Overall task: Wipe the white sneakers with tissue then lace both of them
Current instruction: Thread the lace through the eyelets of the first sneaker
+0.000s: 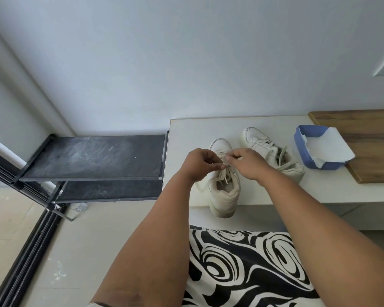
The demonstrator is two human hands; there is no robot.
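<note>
While both the left hand (200,163) and right hand (245,161) pinch the near sneaker's (223,191) lace (225,171), pull ends evenly and snug.

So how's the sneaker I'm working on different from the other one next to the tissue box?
Both hands, left hand and right hand, pinch the laces of the near sneaker; the far sneaker is untouched, its laces lying loose. The near sneaker's heel overhangs the white ledge's front edge; the far sneaker sits fully on it, beside the blue tissue box. Both are white with toes pointing to the wall.
</note>
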